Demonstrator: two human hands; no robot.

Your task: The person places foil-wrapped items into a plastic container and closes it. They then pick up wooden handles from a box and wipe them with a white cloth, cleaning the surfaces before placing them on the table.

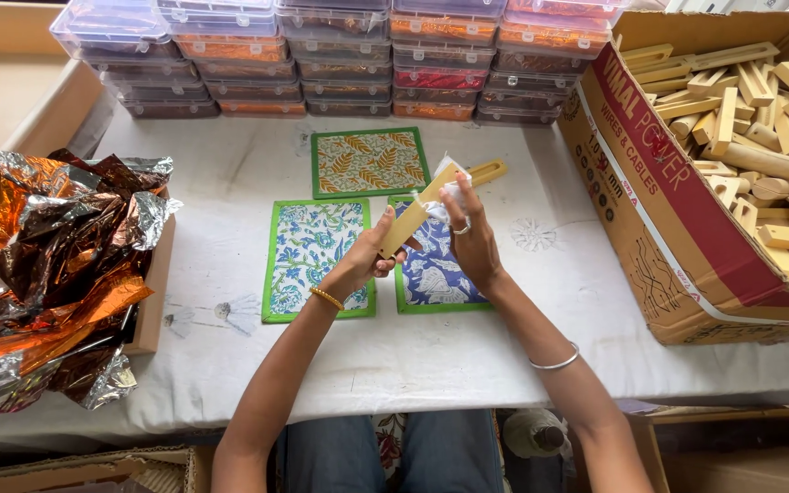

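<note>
Hands point(367, 260) point(472, 239) around yellow wooden piece point(431, 199)

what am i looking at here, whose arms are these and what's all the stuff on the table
There is no machine here. One camera, worn on a person's head, looks down at their own two bare arms over a white-covered table.

The left hand holds the lower end of a flat, pale wooden stick. The right hand presses a small white cloth against it. Both hands have a closed grip.

Under the hands lie three printed cards with green borders. At the back stand stacked clear plastic boxes. On the right, a cardboard box holds many wooden pieces. On the left lies crumpled orange and silver foil.
</note>
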